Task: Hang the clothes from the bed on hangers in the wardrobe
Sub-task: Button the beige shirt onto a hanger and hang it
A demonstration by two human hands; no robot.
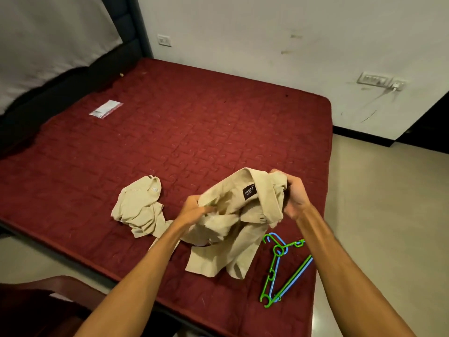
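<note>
Both hands, left hand (194, 210) and right hand (295, 195), grip the beige shirt (240, 215), opening its collar; next, a hanger (279, 266) goes in.

on the bed (194, 132), hangers (279, 268) lie right of the held shirt (243, 215), another garment (138, 210) left.

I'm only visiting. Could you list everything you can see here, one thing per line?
mattress: one, dark red, quilted, fills the middle.
held shirt: one, beige, black label, near edge of mattress.
second garment: one, beige, crumpled on mattress, left of held shirt.
hangers: two, green and blue, stacked on mattress, near right.
plastic bag: one, clear, far left on mattress.
switch plates: two, white, on the wall.
left hand: fingers grip held shirt's left side.
right hand: fingers grip its collar end.
</note>
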